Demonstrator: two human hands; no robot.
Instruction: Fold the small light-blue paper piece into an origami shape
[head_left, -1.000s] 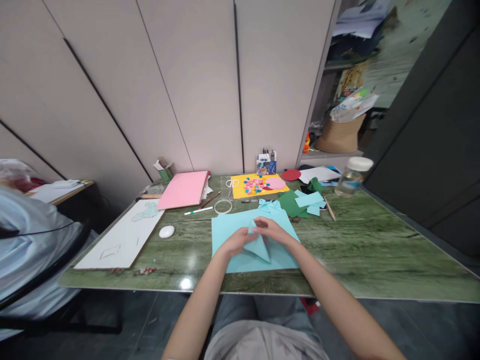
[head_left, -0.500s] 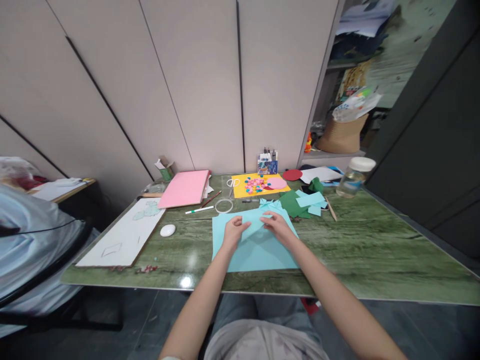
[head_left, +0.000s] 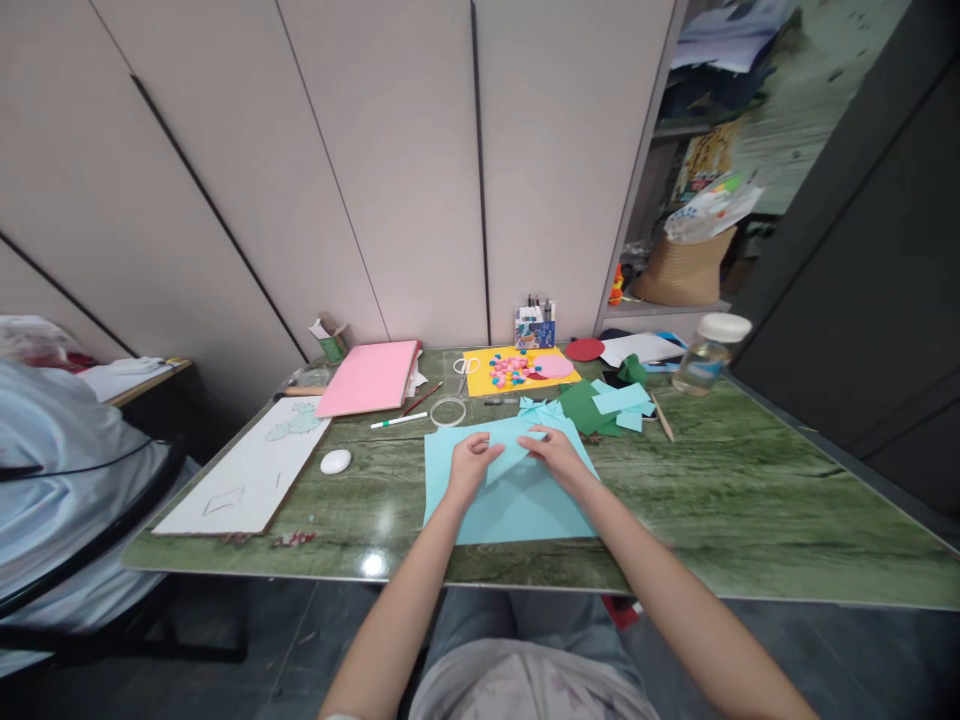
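Between my hands is a small piece of light blue paper [head_left: 508,455], pinched at both sides. My left hand [head_left: 470,466] grips its left edge with thumb and fingers. On the other side my right hand [head_left: 559,457] pinches its right edge. Beneath both lies a larger light blue sheet [head_left: 517,515], flat on the green table. Folded light blue pieces [head_left: 541,410] rest just beyond the sheet, and green paper [head_left: 589,406] with light blue strips [head_left: 622,400] lies to the right of them.
A pink folder [head_left: 371,378], a tape roll [head_left: 448,411], a green-and-white marker [head_left: 399,421] and a white oval object [head_left: 335,461] sit left. Small coloured balls [head_left: 510,371] lie on yellow paper [head_left: 480,383] near white-handled scissors [head_left: 466,367]. A lidded jar [head_left: 705,362] stands at the right.
Both hands keep their pinch on the small paper. My left hand has shifted very slightly to the right, and the paper's tilt has altered a little.
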